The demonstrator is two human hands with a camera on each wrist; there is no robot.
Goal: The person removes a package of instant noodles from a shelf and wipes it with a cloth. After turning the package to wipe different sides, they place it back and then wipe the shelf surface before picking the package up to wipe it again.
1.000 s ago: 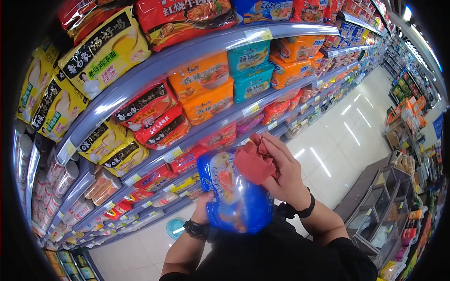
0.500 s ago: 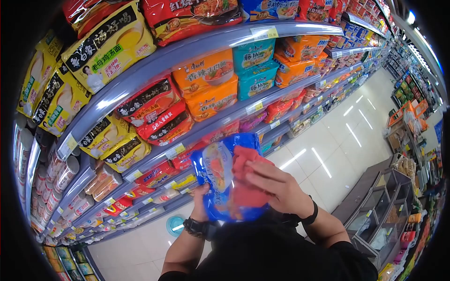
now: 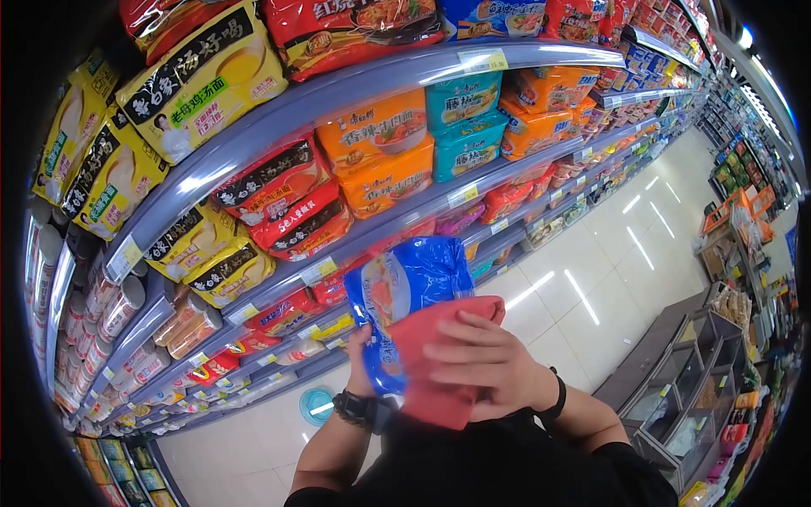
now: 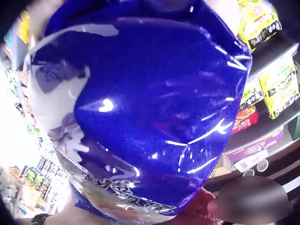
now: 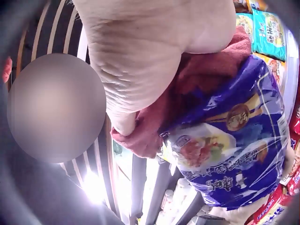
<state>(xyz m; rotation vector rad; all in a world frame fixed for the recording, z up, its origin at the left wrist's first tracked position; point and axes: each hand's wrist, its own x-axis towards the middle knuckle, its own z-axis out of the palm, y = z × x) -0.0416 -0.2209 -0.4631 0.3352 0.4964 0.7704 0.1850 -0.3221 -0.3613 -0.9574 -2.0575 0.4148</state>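
Observation:
My left hand (image 3: 361,362) grips the left edge of a shiny blue noodle packet (image 3: 422,272), its thumb on the near side. The right hand (image 3: 500,365) lies over a red cloth (image 3: 438,404) with fingers fairly straight, pressing it against the packet's lower right part. In the left wrist view the blue packet (image 4: 154,93) fills most of the picture, with a bit of red cloth (image 4: 199,206) at the bottom. The right wrist view has the right hand (image 5: 140,51) on the cloth (image 5: 192,79), beside the printed packet (image 5: 234,136); its fingertips are mostly hidden.
Shelves of noodle packets run along the left, with yellow packs (image 3: 198,84), orange packs (image 3: 384,182) and teal packs (image 3: 465,152). A round teal object (image 3: 316,406) is on the tiled floor (image 3: 245,473). Dark display bins (image 3: 676,380) stand at the right.
The red cloth has gone from bunched in the right hand to spread out flatter, lower on the packet. The right fingers have straightened over it. The packet has shifted up and left.

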